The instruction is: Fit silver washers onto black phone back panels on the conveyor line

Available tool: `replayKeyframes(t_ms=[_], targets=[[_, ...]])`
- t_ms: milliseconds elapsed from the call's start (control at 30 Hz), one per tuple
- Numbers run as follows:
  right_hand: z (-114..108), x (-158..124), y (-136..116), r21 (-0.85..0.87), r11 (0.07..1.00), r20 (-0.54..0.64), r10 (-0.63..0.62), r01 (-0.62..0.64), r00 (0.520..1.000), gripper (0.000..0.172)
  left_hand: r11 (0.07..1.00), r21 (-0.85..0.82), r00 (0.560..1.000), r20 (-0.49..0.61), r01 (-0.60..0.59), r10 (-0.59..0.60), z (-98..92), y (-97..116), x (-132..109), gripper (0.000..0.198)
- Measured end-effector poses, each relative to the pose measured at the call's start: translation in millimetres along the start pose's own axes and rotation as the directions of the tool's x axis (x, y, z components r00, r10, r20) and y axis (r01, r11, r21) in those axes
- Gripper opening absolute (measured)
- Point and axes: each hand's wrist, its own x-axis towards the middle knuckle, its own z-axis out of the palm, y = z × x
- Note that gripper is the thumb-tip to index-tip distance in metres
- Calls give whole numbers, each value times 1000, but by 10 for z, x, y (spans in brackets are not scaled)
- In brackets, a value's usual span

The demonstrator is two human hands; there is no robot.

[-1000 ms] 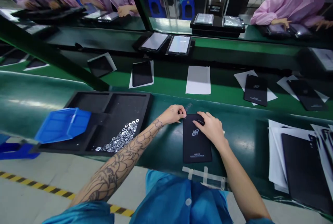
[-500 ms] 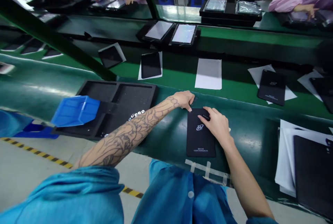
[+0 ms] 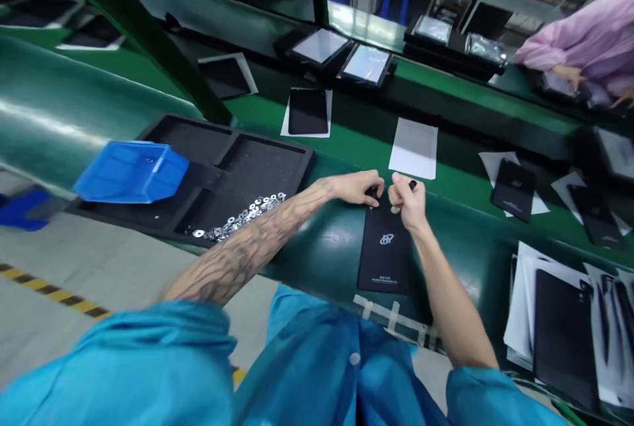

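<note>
A black tablet back cover with a light logo lies flat on the green bench before me. My left hand is at its top left corner, fingers curled and pinched around something small and dark that I cannot make out. At the top right corner my right hand is closed in a fist around a small black tool, whose end pokes out above the fingers. A pale round bit shows under the right fingers. The hands hide most of the cover's top edge.
Left of me sits a black divided tray holding shiny washer-like parts and a blue bin. White sheets and dark panels are stacked at right. Covers on paper lie on the green belt beyond. A co-worker's pink sleeve is across.
My right hand has risen from the cover's face and closed into a fist. My left hand has curled its fingers at the top left corner. The view has shifted and tilted.
</note>
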Motion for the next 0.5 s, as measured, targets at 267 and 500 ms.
replayKeyframes(t_ms=[267,500], targets=[[393,181,260,160,987,44,-24,17,999,70,879,-30,662,-645,476,-381,67,-262,-2114,35],[434,119,370,-20,999,96,28,-26,995,71,723,-74,600,-504,687,-621,292,-463,-2724,44]])
